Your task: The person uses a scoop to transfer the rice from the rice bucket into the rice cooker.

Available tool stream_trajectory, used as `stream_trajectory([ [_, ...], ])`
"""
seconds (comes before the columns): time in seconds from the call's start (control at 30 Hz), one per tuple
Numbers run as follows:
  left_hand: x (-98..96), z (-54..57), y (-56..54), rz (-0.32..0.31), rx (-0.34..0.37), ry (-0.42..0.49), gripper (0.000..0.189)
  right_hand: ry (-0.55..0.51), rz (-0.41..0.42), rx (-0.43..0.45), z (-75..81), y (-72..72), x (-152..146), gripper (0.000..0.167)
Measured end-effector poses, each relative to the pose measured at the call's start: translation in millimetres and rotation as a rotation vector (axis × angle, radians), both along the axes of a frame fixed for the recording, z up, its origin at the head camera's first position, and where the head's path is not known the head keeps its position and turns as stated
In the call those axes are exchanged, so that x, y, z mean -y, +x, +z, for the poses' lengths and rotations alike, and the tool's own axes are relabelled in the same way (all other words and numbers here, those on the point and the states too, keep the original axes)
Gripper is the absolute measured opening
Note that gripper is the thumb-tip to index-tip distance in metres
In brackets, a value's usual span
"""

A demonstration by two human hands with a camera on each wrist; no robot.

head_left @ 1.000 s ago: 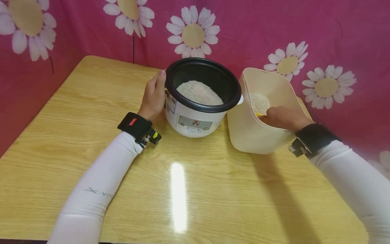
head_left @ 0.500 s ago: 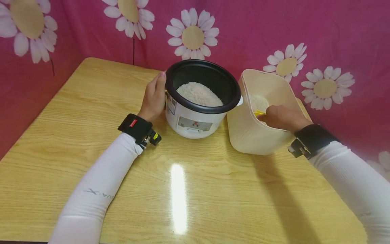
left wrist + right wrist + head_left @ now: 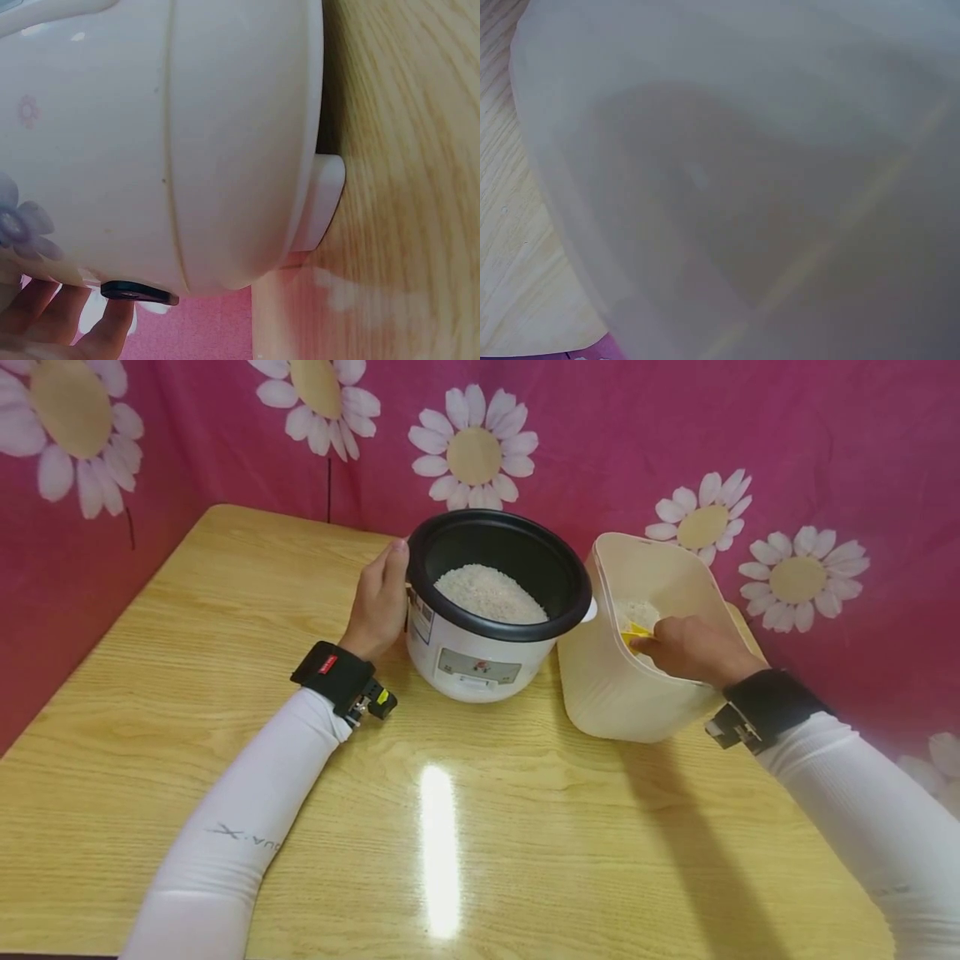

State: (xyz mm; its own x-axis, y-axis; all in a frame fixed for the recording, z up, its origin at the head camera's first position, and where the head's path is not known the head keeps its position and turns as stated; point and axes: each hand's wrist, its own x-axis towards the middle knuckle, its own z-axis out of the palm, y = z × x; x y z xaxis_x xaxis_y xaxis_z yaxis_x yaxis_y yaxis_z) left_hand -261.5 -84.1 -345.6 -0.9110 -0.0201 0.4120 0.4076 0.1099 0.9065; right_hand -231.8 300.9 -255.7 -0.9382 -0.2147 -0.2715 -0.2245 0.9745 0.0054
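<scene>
A white rice cooker (image 3: 468, 670) with a black rim stands on the table, with a mound of rice (image 3: 491, 593) in its dark inner pot. My left hand (image 3: 377, 602) holds the cooker's left side, thumb up at the rim; in the left wrist view its fingers (image 3: 112, 326) bend at the cooker's wall beside a small black part. To the right is a cream rice bin (image 3: 626, 693) with loose rice (image 3: 637, 612) inside. Reaching over its near rim, my right hand (image 3: 693, 647) grips a yellow scoop (image 3: 635, 635), mostly hidden by the hand and bin wall.
The wooden table (image 3: 315, 852) spreads out in front of the cooker and bin. Behind it hangs a pink flowered cloth (image 3: 585, 435). Bin and cooker stand close together, a white side handle (image 3: 591, 610) of the cooker between them. In the right wrist view, the bin's wall (image 3: 667, 45) fills most of the picture.
The right hand and yellow scoop have shifted slightly inside the bin, and more of the scoop shows now. My left hand stays on the cooker.
</scene>
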Motion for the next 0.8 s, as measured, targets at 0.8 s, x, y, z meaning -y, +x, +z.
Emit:
stream_trajectory([
  [0.8,1.2,1.0,2.8,-0.026,0.041,-0.001,0.053,-0.094,-0.039,-0.037,6.1,2.3,-2.2,0.042],
])
